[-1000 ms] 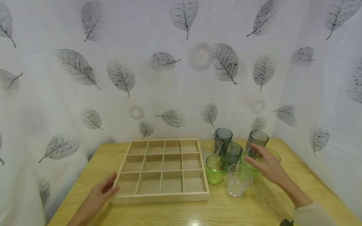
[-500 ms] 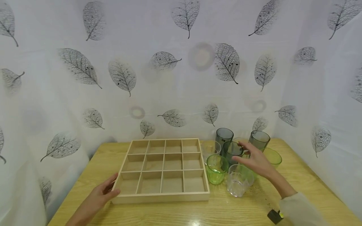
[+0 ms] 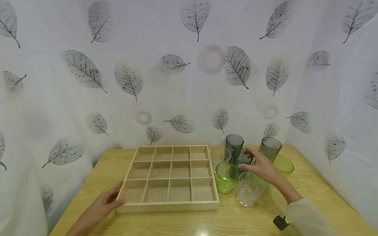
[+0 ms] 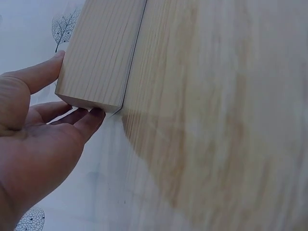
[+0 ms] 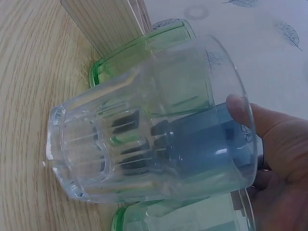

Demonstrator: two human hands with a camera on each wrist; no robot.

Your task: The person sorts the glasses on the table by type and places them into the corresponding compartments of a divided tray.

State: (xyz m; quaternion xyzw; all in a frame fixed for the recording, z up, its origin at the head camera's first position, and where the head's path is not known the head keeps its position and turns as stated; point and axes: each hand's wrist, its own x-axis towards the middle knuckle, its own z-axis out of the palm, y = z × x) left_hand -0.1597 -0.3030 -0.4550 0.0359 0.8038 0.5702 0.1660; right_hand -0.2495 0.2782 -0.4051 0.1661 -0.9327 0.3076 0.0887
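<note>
My left hand [image 3: 101, 205] holds the front left corner of a divided wooden box [image 3: 166, 207], thumb on one face and fingertips against another in the left wrist view. The box's compartments hold nothing visible. My right hand [image 3: 262, 168] is at the rim of the middle dark grey glass [image 3: 238, 159], thumb at its near side and fingers at the far side. In the right wrist view a clear glass [image 5: 120, 139] stands in front and partly screens this grip. A green glass [image 3: 225, 182] stands left of the clear one.
Two more dark grey glasses, at the back [image 3: 234, 141] and at the right [image 3: 271, 146], stand close by. A wide green glass [image 3: 284, 165] is at the right, a clear one [image 3: 219, 155] beside the box. A small black object [image 3: 280, 223] lies near the right sleeve.
My right hand has moved left from above the green glasses to the middle dark grey glass and its fingers have come to the rim. The left hand stays at the box corner.
</note>
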